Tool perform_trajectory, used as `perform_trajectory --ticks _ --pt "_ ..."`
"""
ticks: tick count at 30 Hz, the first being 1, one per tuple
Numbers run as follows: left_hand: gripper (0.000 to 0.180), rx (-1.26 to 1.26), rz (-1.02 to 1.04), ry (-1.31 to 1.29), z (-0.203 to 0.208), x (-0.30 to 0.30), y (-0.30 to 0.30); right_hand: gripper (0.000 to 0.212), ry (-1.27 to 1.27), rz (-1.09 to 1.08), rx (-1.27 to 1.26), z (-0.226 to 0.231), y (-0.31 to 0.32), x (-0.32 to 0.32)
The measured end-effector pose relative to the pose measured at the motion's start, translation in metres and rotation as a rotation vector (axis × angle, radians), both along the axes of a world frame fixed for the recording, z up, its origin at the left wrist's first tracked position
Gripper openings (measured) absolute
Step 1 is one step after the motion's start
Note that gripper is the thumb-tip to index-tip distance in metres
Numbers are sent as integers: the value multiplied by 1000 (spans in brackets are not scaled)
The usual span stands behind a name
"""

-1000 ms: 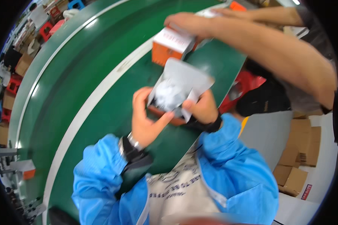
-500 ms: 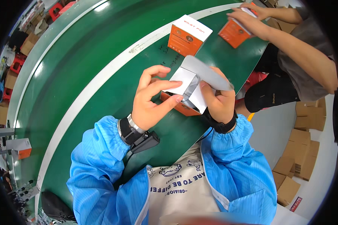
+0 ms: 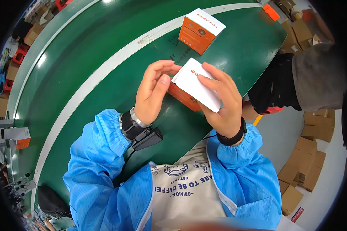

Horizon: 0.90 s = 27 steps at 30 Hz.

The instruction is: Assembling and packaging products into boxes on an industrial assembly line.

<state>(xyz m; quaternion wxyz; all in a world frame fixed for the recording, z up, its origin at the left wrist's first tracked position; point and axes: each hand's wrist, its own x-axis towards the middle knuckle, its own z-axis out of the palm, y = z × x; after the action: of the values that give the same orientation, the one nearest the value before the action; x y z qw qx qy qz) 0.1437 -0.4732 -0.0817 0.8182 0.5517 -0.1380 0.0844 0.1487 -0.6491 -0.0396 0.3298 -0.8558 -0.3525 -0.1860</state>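
Observation:
A small orange and white cardboard box (image 3: 207, 89) stands on the green table in front of me, its white lid flap lying over the top and its front lip sticking out. My right hand (image 3: 225, 104) grips its right side, fingers spread across the flap and thumb low at the front. Against the box's left side, my left hand (image 3: 152, 90) is curled, thumb raised and fingertips partly hidden behind the edge. The contents are covered. Just beyond stands a second closed box (image 3: 198, 36) of the same kind.
The green table (image 3: 115, 100) has a curved white line (image 3: 85, 96) along it. Another white and orange box (image 3: 21, 136) stands at the far left. A person in dark shorts (image 3: 275, 82) is at the right, near brown cartons (image 3: 306, 163) on the floor. An orange object (image 3: 271, 12) sits at the far right edge.
The lid flap, raised before with the inside showing, now lies down over the box. My right hand has moved onto it. The other person's hands and their box have left the near right.

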Motion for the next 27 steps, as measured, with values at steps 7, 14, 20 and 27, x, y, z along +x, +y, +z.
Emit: perform_trajectory --ticks 7,14,20,27 --pt "29 260 48 -85 -6 -4 7 40 -40 -44 12 0 10 -7" --pt "28 299 56 -76 -12 -31 18 34 -68 -108 96 -18 26 -34" --pt "30 291 68 -75 -24 -56 27 38 -130 -95 -82 -25 33 -67" --pt "38 643 273 -191 -19 -54 79 42 -116 34 -240 -23 46 -58"
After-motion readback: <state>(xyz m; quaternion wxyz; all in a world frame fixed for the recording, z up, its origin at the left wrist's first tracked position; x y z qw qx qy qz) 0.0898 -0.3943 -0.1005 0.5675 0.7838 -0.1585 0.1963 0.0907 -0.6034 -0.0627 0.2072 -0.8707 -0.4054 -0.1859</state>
